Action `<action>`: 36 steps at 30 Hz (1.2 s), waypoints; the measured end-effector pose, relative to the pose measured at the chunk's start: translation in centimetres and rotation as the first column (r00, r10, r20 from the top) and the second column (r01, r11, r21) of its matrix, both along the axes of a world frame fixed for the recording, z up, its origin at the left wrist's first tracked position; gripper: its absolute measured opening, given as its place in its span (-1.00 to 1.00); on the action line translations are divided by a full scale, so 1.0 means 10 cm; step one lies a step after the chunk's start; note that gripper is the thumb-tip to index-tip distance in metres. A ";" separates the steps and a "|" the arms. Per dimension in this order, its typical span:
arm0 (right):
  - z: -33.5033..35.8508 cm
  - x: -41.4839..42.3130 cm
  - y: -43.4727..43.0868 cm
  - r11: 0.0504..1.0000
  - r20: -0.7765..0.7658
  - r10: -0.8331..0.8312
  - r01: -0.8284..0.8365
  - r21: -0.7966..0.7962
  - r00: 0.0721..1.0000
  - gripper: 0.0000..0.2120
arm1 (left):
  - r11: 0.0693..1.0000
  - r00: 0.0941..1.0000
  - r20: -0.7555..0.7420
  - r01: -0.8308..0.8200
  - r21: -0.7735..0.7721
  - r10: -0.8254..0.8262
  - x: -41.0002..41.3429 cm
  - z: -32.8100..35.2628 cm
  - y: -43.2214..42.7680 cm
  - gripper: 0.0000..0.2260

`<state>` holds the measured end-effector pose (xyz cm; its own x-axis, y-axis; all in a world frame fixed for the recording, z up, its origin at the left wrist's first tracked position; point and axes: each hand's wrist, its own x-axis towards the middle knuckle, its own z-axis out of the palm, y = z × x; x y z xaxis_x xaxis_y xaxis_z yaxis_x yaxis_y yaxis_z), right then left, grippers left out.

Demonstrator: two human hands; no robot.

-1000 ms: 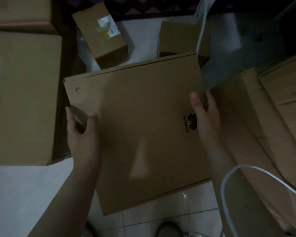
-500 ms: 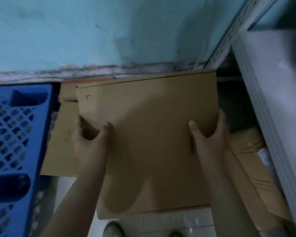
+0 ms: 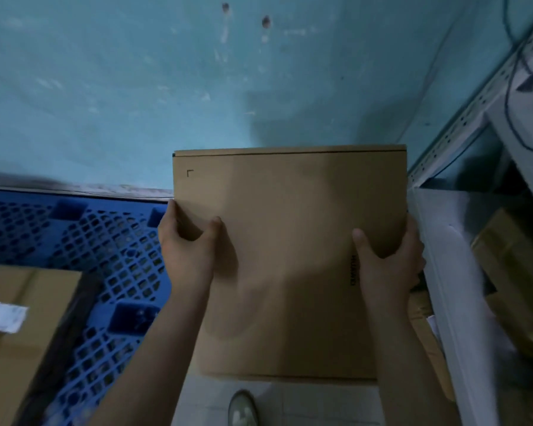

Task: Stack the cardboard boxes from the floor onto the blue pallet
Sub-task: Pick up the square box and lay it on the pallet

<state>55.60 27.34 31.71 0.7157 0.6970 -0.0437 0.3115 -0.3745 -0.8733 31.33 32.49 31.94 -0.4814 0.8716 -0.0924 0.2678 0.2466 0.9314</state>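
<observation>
I hold a large flat cardboard box (image 3: 290, 241) off the floor in front of me, its top face toward the camera. My left hand (image 3: 188, 244) grips its left edge, thumb on top. On the opposite edge my right hand (image 3: 388, 259) grips beside a dark printed logo. The blue lattice pallet (image 3: 105, 241) lies to the left, against the teal wall. One brown cardboard box with a white label (image 3: 22, 333) sits on the pallet's near left part. The held box hangs to the right of the pallet, above the white floor.
A teal wall (image 3: 197, 87) rises straight ahead. A grey metal shelf rack (image 3: 453, 142) with white panels (image 3: 462, 302) stands at the right, cardboard boxes (image 3: 511, 272) on its lower level. My shoe (image 3: 242, 407) shows on the white tiled floor (image 3: 305, 401) below the box.
I have lifted the box from among the floor boxes and turned toward the wall and pallet. The pallet now fills more of the left, and a labelled box on it has come into view.
</observation>
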 end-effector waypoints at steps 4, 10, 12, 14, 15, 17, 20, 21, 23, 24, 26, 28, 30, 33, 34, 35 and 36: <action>0.60 -0.31 -0.32 0.996 -0.037 0.059 -0.057 0.065 0.998 -0.23 | 0.997 0.998 0.008 -0.057 0.048 0.056 -0.34 0.69 -0.36 -0.28; 1.52 -0.78 -0.79 0.983 0.000 0.116 -0.115 0.146 0.993 -0.26 | 0.989 0.996 0.004 -0.087 0.124 0.087 -0.86 1.60 -0.96 -0.26; 1.75 -1.05 -0.94 0.977 -0.006 0.135 -0.132 0.169 0.991 -0.28 | 0.985 0.995 -0.003 -0.101 0.139 0.103 -1.14 1.87 -1.12 -0.26; 1.92 -1.37 -1.07 0.970 -0.005 0.139 -0.135 0.201 0.990 -0.28 | 0.982 0.993 -0.009 -0.116 0.151 0.119 -1.47 2.09 -1.25 -0.28; 1.98 -1.56 -1.12 0.964 -0.011 0.141 -0.134 0.228 0.990 -0.28 | 0.979 0.992 -0.008 -0.125 0.160 0.128 -1.66 2.18 -1.30 -0.29; 2.08 -1.99 -1.20 0.958 -0.037 0.125 -0.111 0.265 0.991 -0.30 | 0.976 0.991 -0.008 -0.129 0.178 0.132 -2.07 2.35 -1.38 -0.29; 2.21 -2.73 -1.32 0.948 -0.072 0.117 -0.090 0.304 0.991 -0.29 | 0.971 0.991 -0.030 -0.125 0.205 0.134 -2.80 2.55 -1.54 -0.29; 2.26 -2.99 -1.37 0.946 -0.082 0.122 -0.091 0.311 0.989 -0.30 | 0.969 0.990 -0.038 -0.122 0.213 0.133 -3.06 2.62 -1.58 -0.29; 2.33 -3.53 -1.44 0.945 -0.099 0.129 -0.092 0.313 0.987 -0.35 | 0.967 0.989 -0.056 -0.122 0.223 0.138 -3.61 2.70 -1.68 -0.29; 2.34 -3.79 -1.48 0.943 -0.111 0.131 -0.089 0.319 0.985 -0.37 | 0.966 0.987 -0.063 -0.129 0.222 0.146 -3.89 2.71 -1.74 -0.29; 2.34 -4.32 -1.56 0.932 -0.126 0.153 -0.101 0.348 0.980 -0.38 | 0.965 0.983 -0.075 -0.151 0.214 0.170 -4.45 2.69 -1.86 -0.29; 2.30 -4.81 -1.60 0.927 -0.118 0.163 -0.111 0.359 0.980 -0.40 | 0.966 0.981 -0.083 -0.158 0.206 0.178 -4.95 2.63 -1.94 -0.28; 2.24 -5.25 -1.66 0.932 -0.140 0.169 -0.111 0.346 0.976 -0.41 | 0.970 0.979 -0.095 -0.162 0.183 0.181 -5.39 2.57 -2.02 -0.27; 2.12 -5.82 -1.73 0.951 -0.121 0.169 -0.129 0.280 0.978 -0.36 | 0.972 0.974 -0.110 -0.183 0.148 0.200 -5.95 2.44 -2.05 -0.31; 2.05 -5.97 -1.73 0.952 -0.109 0.167 -0.131 0.278 0.980 -0.33 | 0.972 0.972 -0.119 -0.186 0.140 0.203 -6.10 2.38 -2.04 -0.31; 1.97 -6.12 -1.72 0.952 -0.107 0.162 -0.127 0.279 0.981 -0.33 | 0.974 0.971 -0.127 -0.187 0.129 0.203 -6.24 2.31 -2.03 -0.31; 1.91 -6.25 -1.70 0.951 -0.122 0.170 -0.130 0.282 0.978 -0.36 | 0.976 0.971 -0.131 -0.187 0.113 0.201 -6.38 2.23 -2.01 -0.31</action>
